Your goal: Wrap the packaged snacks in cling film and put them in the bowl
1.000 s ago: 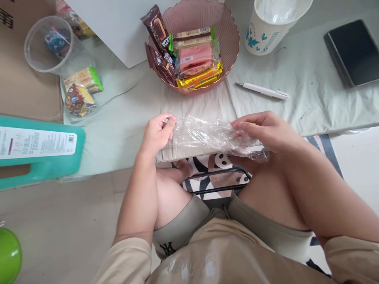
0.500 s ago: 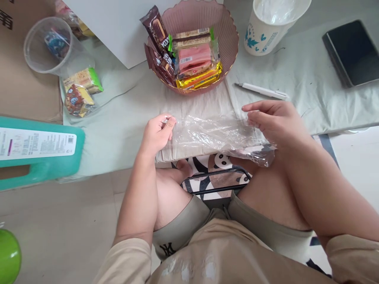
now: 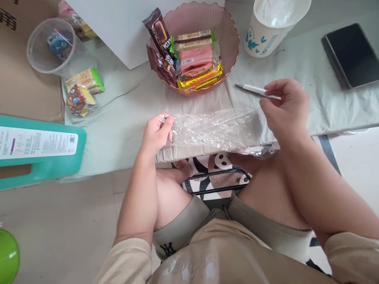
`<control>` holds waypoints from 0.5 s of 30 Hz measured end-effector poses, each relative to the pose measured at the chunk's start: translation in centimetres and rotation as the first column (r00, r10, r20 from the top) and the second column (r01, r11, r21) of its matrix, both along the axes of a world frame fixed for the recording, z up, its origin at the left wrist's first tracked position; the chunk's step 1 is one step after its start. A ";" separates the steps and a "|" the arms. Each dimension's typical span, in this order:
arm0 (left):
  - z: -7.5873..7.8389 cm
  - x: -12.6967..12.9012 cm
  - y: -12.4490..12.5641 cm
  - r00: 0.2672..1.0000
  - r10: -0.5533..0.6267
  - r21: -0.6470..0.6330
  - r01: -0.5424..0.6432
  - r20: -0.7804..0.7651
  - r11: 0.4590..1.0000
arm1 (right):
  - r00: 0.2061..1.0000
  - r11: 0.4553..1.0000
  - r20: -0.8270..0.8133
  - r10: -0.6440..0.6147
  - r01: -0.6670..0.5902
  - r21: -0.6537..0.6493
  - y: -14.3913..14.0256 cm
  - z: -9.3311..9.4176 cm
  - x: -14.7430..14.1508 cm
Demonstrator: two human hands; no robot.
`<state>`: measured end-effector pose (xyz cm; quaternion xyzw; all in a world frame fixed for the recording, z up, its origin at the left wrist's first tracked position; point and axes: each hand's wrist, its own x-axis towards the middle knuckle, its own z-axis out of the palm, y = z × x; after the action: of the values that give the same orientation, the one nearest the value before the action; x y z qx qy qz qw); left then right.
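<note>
A clear plastic bag (image 3: pixel 213 128) lies stretched flat along the front of the table, its lower right part hanging over the edge. My left hand (image 3: pixel 158 132) pinches the bag's left end between thumb and fingers. On the right, my right hand (image 3: pixel 287 106) is off the bag, over the back end of a white pen (image 3: pixel 251 88). Its thumb and fingers are apart, one on either side of the pen, which still lies on the cloth. Part of the pen is hidden by the fingers.
Behind the bag stands a pink glass bowl (image 3: pixel 227 51) of wrapped snacks. A paper cup (image 3: pixel 260 39) and a black phone (image 3: pixel 352 55) are at right. At left are a tipped clear plastic cup (image 3: pixel 32 51), wrapped snacks (image 3: pixel 84 88) and a teal jug (image 3: pixel 59 169).
My right hand has let go of the bag's right end and moved up and right to the pen. The bag's right part has sunk lower. My left hand has stayed put.
</note>
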<state>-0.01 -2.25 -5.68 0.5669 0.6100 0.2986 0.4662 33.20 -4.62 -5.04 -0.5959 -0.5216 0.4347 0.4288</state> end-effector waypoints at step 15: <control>-0.3 -0.8 -0.1 0.922 0.174 0.052 -0.204 0.346 0.978 | 0.987 0.982 0.098 0.127 -0.139 0.128 -2.0 0.5 -1.0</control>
<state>-0.81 -2.36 -5.94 0.4652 0.5588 0.4617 0.5082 32.17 -6.58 -4.55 -0.5483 -0.6070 0.3990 0.4143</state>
